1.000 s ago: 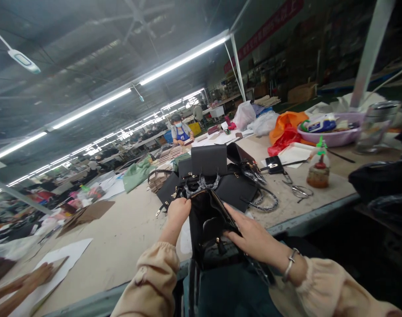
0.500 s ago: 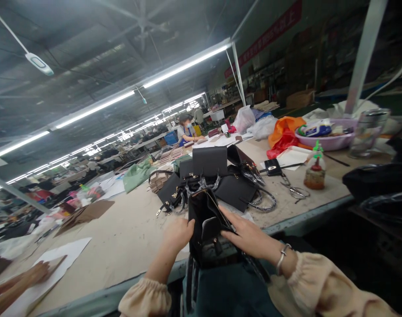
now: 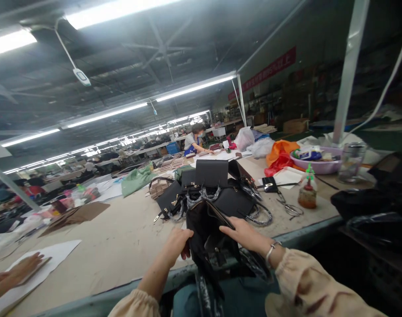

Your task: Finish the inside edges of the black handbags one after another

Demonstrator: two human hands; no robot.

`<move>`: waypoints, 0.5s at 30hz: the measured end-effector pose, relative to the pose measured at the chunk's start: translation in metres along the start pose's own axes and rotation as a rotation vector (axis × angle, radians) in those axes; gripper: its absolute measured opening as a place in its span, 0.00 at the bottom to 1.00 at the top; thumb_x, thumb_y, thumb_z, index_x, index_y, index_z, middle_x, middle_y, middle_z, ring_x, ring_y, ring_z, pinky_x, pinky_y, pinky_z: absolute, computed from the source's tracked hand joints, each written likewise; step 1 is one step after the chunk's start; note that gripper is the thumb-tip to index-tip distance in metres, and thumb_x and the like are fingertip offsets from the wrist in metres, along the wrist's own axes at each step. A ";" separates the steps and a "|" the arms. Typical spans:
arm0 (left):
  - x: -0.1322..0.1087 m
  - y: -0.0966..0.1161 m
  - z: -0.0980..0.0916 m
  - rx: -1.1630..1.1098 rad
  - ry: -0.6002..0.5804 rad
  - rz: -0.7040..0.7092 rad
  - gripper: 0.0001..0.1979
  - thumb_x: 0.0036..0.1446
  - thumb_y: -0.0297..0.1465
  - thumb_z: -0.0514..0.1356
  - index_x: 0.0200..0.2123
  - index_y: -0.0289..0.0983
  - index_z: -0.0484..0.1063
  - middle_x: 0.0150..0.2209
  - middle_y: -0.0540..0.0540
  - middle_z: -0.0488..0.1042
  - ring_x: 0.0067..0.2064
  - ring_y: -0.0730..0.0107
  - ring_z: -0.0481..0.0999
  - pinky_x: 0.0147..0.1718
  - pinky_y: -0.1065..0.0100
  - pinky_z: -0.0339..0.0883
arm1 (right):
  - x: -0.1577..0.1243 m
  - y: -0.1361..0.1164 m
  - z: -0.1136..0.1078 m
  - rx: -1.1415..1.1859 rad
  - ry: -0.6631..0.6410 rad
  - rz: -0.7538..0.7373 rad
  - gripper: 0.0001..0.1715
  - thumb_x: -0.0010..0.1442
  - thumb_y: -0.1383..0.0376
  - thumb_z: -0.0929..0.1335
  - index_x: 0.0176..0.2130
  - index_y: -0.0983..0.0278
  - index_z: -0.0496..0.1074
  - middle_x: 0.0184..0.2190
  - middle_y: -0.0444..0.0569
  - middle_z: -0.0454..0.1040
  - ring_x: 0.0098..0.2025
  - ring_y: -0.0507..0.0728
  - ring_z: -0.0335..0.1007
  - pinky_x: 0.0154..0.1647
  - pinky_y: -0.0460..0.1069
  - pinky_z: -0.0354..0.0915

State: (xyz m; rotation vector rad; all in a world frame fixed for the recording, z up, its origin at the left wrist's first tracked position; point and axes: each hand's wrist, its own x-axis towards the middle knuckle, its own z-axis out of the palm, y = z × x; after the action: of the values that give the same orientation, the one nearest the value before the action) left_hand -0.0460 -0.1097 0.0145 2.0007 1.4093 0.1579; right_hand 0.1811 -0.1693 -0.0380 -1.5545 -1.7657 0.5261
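A black handbag (image 3: 201,224) stands with its mouth open toward me at the table's front edge, its dark lining showing. My left hand (image 3: 177,242) grips the bag's left side, thumb at the rim and fingers around the outside. On the opposite side, my right hand (image 3: 245,233) holds the right wall, thumb over the rim and the other fingers hidden behind it. Plastic-wrapped handles (image 3: 206,295) hang down below the bag. Just beyond it lies a pile of black handbags (image 3: 211,172) with gold-coloured fittings and wrapped handles.
Right of the pile are scissors (image 3: 291,210), a bottle of brown liquid (image 3: 307,197), a glass jar (image 3: 351,165) and a pink basin (image 3: 319,166). A co-worker's hands (image 3: 26,266) rest on a piece at the left. Another person (image 3: 196,141) works across the table. Green cloth (image 3: 138,179) lies beyond.
The bag has tipped and its mouth has shifted slightly, with both hands still on it. The right hand's fingers have slid behind the wall. My view has tilted up a little.
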 end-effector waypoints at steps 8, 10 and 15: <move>-0.040 -0.008 0.048 -0.380 -0.312 -0.051 0.27 0.51 0.51 0.48 0.15 0.35 0.63 0.13 0.46 0.67 0.13 0.73 0.63 0.13 0.72 0.56 | 0.048 0.012 -0.028 0.125 -0.345 -0.127 0.20 0.56 0.53 0.65 0.40 0.65 0.74 0.36 0.46 0.75 0.37 0.57 0.69 0.37 0.48 0.62; -0.045 -0.007 0.044 -0.303 -0.196 0.104 0.24 0.54 0.47 0.51 0.19 0.34 0.66 0.16 0.46 0.69 0.17 0.72 0.67 0.17 0.72 0.59 | 0.055 0.021 -0.022 0.147 -0.363 -0.169 0.19 0.54 0.54 0.67 0.39 0.65 0.74 0.35 0.45 0.74 0.37 0.56 0.68 0.37 0.47 0.62; -0.024 0.006 0.002 0.106 0.362 0.575 0.10 0.58 0.34 0.55 0.34 0.36 0.74 0.33 0.44 0.74 0.36 0.68 0.73 0.37 0.68 0.66 | 0.069 0.037 -0.010 0.295 -0.325 -0.194 0.21 0.53 0.52 0.68 0.36 0.67 0.75 0.33 0.45 0.73 0.35 0.55 0.66 0.35 0.46 0.61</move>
State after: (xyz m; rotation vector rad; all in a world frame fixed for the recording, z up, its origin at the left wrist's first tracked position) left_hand -0.0498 -0.1325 0.0232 2.5135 1.0143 0.7412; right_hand 0.2123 -0.0968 -0.0411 -1.1277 -1.9480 0.9356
